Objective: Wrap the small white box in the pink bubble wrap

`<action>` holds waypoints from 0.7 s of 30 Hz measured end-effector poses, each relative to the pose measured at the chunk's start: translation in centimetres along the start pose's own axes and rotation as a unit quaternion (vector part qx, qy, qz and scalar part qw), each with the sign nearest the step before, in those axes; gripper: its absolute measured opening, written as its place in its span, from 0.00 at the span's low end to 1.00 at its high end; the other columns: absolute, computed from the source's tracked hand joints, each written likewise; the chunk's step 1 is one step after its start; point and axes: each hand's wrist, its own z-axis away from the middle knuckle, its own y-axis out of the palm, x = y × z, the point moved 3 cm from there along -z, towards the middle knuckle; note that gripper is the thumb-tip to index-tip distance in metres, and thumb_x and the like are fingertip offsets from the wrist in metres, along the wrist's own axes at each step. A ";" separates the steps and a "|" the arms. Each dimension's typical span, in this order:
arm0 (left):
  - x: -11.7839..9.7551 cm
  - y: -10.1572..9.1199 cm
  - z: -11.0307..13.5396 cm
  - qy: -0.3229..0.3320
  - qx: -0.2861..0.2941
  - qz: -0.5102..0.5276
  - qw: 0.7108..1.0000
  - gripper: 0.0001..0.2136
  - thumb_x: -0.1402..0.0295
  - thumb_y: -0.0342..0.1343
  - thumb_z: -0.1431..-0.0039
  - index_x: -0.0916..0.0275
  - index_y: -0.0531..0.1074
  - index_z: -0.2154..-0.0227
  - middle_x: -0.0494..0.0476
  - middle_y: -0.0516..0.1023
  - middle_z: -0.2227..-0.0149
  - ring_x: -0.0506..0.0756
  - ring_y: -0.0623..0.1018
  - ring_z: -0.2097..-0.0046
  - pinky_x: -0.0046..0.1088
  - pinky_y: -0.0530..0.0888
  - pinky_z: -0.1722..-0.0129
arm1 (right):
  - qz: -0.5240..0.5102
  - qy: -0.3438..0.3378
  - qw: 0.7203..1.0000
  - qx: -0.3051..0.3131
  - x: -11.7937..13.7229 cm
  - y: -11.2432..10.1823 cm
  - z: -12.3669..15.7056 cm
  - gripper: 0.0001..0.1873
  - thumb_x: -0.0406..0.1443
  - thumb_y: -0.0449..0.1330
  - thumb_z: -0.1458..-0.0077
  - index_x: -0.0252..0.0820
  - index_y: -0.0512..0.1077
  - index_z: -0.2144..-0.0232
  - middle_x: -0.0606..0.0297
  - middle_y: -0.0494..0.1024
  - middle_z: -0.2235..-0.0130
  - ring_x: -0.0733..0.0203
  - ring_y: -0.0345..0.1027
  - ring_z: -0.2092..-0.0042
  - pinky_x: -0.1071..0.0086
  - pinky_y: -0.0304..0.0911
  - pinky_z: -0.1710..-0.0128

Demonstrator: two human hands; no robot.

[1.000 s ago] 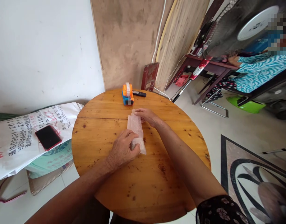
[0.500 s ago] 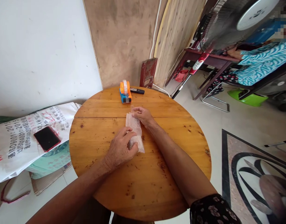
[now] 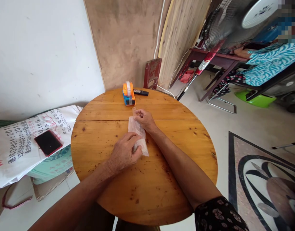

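White packet: a flat, translucent wrapped bundle [image 3: 138, 127] lying near the middle of the round table [image 3: 92, 134], running from far left to near right.
Left hand: the left hand [image 3: 125, 148] has its fingers and thumb bent over the packet's near half, gripping it against the wood.
Right hand: the right hand [image 3: 144, 119] has its fingertips closed at the far end, apparently pinching a clear strip [image 3: 134, 111], probably tape, which juts beyond them.
Tape dispenser: the orange and blue dispenser [image 3: 128, 93] stands just beyond the strip, beside a dark handset [image 3: 141, 92] on its right.
Steadying: best done with the left hand bearing down evenly, so the soft wrap neither slides nor bunches.
Strip: better held taut and square to the edge, then smoothed from the middle outward; slack would likely crease it.
Fingertips: lightest contact suits, since a sticky side could cling.
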 end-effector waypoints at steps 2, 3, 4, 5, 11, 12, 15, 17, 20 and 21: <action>0.0 -0.1 0.0 -0.005 -0.001 0.001 1.000 0.14 0.73 0.52 0.45 0.65 0.73 0.55 0.64 0.77 0.54 0.60 0.76 0.53 0.38 0.75 0.51 | -0.018 0.007 1.000 0.002 0.0 0.0 0.1 0.13 0.37 0.62 0.60 0.40 0.70 0.68 0.75 0.65 0.77 0.67 0.56 0.74 0.72 0.52 0.74; -0.1 -0.1 0.0 -0.008 -0.001 0.002 1.000 0.14 0.72 0.52 0.45 0.65 0.73 0.55 0.64 0.77 0.55 0.60 0.76 0.54 0.38 0.75 0.52 | -0.032 0.016 0.999 0.004 0.0 0.1 0.1 0.13 0.37 0.62 0.60 0.40 0.70 0.68 0.75 0.66 0.77 0.68 0.56 0.75 0.72 0.52 0.74; 0.0 -0.1 0.0 -0.012 0.000 0.002 1.000 0.14 0.72 0.51 0.45 0.65 0.73 0.56 0.63 0.77 0.56 0.59 0.77 0.54 0.37 0.75 0.53 | -0.049 0.029 0.998 0.008 0.1 0.1 0.2 0.13 0.37 0.62 0.60 0.41 0.70 0.68 0.75 0.66 0.77 0.68 0.56 0.75 0.72 0.52 0.74; 0.0 -0.1 -0.1 -0.016 0.000 0.003 1.000 0.13 0.72 0.51 0.45 0.65 0.72 0.56 0.63 0.77 0.56 0.59 0.77 0.55 0.37 0.75 0.53 | -0.068 0.044 0.997 0.012 0.2 0.0 0.2 0.13 0.37 0.63 0.61 0.41 0.70 0.68 0.75 0.66 0.77 0.68 0.56 0.75 0.72 0.52 0.74; 0.3 0.0 0.0 -0.028 -0.005 0.001 1.000 0.11 0.70 0.51 0.44 0.65 0.72 0.59 0.63 0.77 0.58 0.59 0.77 0.56 0.36 0.75 0.54 | -0.164 0.099 0.981 0.034 2.0 -0.9 0.3 0.14 0.36 0.66 0.65 0.41 0.70 0.71 0.75 0.68 0.77 0.69 0.59 0.75 0.73 0.55 0.73; 0.3 0.1 0.0 -0.030 -0.005 -0.001 1.000 0.11 0.70 0.51 0.44 0.64 0.72 0.59 0.63 0.76 0.58 0.59 0.76 0.55 0.36 0.75 0.54 | -0.167 0.098 0.980 0.041 2.5 -1.1 0.4 0.14 0.36 0.66 0.65 0.41 0.70 0.71 0.75 0.69 0.77 0.69 0.59 0.75 0.73 0.54 0.73; 0.5 0.2 0.1 -0.043 -0.001 -0.004 0.999 0.12 0.69 0.52 0.45 0.64 0.73 0.58 0.63 0.76 0.57 0.59 0.76 0.55 0.36 0.75 0.54 | -0.169 0.081 0.980 0.060 4.1 -1.8 0.9 0.15 0.38 0.67 0.65 0.41 0.71 0.71 0.74 0.70 0.77 0.69 0.59 0.75 0.73 0.54 0.74; 0.5 0.1 0.1 -0.057 0.000 -0.009 0.998 0.12 0.69 0.52 0.45 0.63 0.73 0.58 0.62 0.76 0.55 0.59 0.76 0.56 0.36 0.74 0.55 | -0.177 0.055 0.980 0.073 5.4 -2.0 1.8 0.16 0.39 0.68 0.64 0.41 0.72 0.70 0.73 0.71 0.75 0.69 0.60 0.74 0.73 0.55 0.74; 0.4 -0.2 0.1 -0.076 -0.001 -0.026 0.997 0.12 0.69 0.53 0.46 0.62 0.72 0.59 0.61 0.75 0.55 0.59 0.76 0.57 0.37 0.74 0.56 | -0.192 0.013 0.978 0.078 7.0 -2.1 3.8 0.17 0.41 0.70 0.62 0.41 0.73 0.69 0.71 0.72 0.73 0.68 0.62 0.72 0.72 0.58 0.72; 0.4 -0.3 0.1 -0.084 -0.004 -0.036 0.996 0.11 0.68 0.54 0.46 0.62 0.72 0.59 0.60 0.74 0.56 0.59 0.75 0.58 0.37 0.74 0.57 | -0.194 0.002 0.978 0.073 7.5 -2.2 4.6 0.16 0.41 0.70 0.61 0.41 0.73 0.69 0.71 0.73 0.72 0.68 0.62 0.71 0.72 0.59 0.70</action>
